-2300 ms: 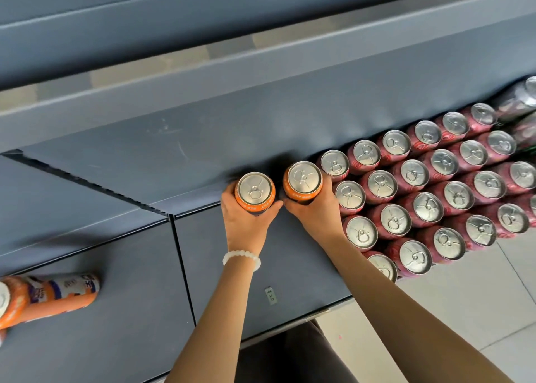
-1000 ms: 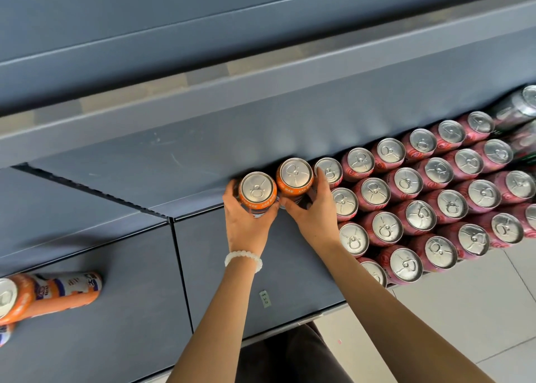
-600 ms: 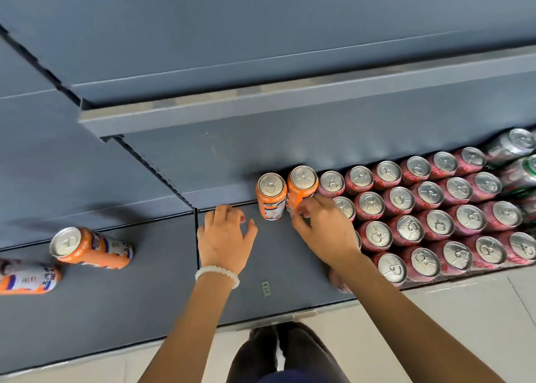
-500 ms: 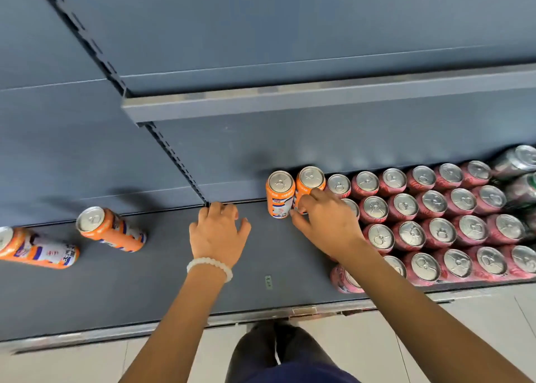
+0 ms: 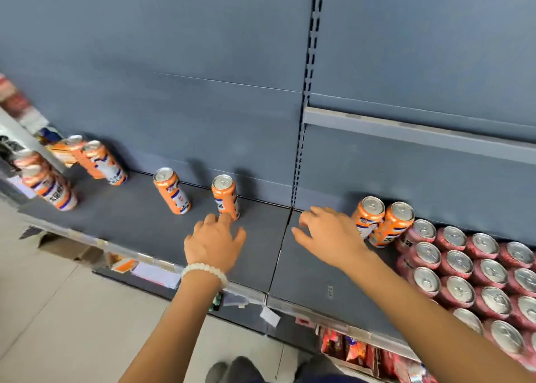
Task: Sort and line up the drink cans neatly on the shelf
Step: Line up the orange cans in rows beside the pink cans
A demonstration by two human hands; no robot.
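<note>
Two orange cans (image 5: 382, 221) stand side by side at the back of the grey shelf (image 5: 304, 269), touching the block of red cans (image 5: 475, 269) on the right. My right hand (image 5: 327, 237) hovers just left of them, fingers spread, holding nothing. My left hand (image 5: 216, 242), with a white bead bracelet, reaches with relaxed fingers toward a lone orange can (image 5: 225, 195); its fingertips are at the can's base. Another orange can (image 5: 171, 190) stands further left. Several more orange cans (image 5: 98, 162) cluster at the far left end.
The shelf's back panel (image 5: 203, 92) rises behind the cans, with a slotted upright (image 5: 304, 121) at the joint. A shelf rail (image 5: 420, 133) juts out above the red cans. Price tags (image 5: 156, 274) line the front edge. Red packets (image 5: 356, 350) sit on the lower shelf.
Both hands have let go of the two orange cans and moved left. The view has swung left, bringing the loose orange cans into sight.
</note>
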